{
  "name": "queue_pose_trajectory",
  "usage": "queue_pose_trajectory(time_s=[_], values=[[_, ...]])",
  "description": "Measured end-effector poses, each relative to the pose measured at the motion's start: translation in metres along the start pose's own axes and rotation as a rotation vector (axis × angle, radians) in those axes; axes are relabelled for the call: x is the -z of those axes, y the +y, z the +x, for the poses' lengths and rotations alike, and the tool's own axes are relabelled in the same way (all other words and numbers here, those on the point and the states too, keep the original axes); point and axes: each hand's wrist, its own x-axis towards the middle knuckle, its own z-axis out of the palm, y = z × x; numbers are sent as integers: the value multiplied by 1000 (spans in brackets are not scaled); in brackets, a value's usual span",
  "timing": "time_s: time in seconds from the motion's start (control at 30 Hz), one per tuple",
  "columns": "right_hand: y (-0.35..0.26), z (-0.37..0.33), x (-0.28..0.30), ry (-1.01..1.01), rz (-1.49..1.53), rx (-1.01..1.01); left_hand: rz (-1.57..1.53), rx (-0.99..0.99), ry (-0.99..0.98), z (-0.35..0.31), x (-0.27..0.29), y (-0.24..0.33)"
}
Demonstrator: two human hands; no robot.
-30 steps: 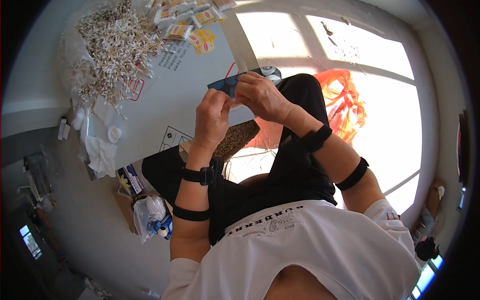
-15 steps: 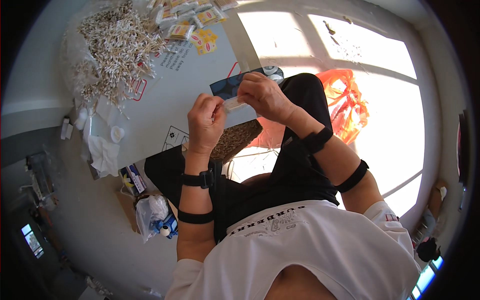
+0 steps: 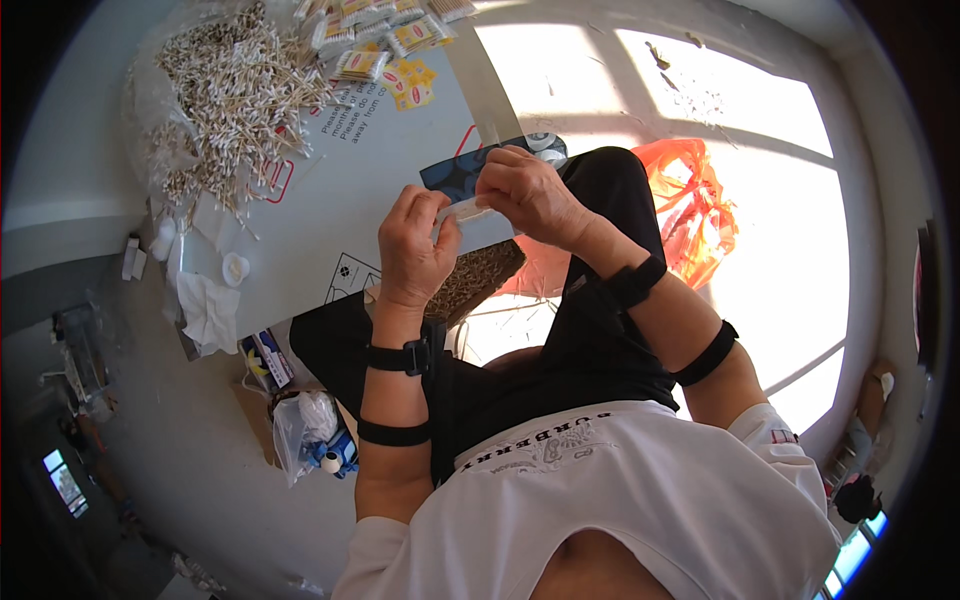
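Note:
Between my hands, above the grey board, is a small clear plastic bag [image 3: 464,211]. My right hand [image 3: 532,197] pinches its right end between thumb and fingers. At its left end, the bent fingers of my left hand [image 3: 412,246] touch the plastic, the thumb a little apart below them. Whether anything is inside the bag is too small to tell. Behind the hands a dark blue patterned sheet [image 3: 452,176] lies at the board's edge. A large heap of loose cotton swabs [image 3: 225,95] spreads over the board at the far left.
Filled packs of swabs [image 3: 415,36] and yellow printed cards [image 3: 410,84] lie at the back of the grey board [image 3: 330,215]. A brown open box [image 3: 482,278] is below my hands. An orange plastic bag [image 3: 690,215] lies right of my knee; a crumpled white tissue [image 3: 208,310] is left.
My left thumb has moved down, away from the fingers, and the left hand has opened slightly at the bag's end. The right hand has stayed in place.

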Motion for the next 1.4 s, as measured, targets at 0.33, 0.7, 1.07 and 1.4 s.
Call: queue_pose_trajectory(time_s=[0.33, 0.7, 1.07, 1.4], values=[[-9, 3, -3, 68, -153, 140, 105, -128, -28, 2, -2, -9], [0, 5, -6, 90, -104, 250, 92, -113, 33, -3, -3, -9], [3, -8, 18, 115, 57, 13, 29, -98, -15, 0, -6, -7], [1, -14, 4, 16, 326, -271, -172, 82, -55, -1, -11, 3]])
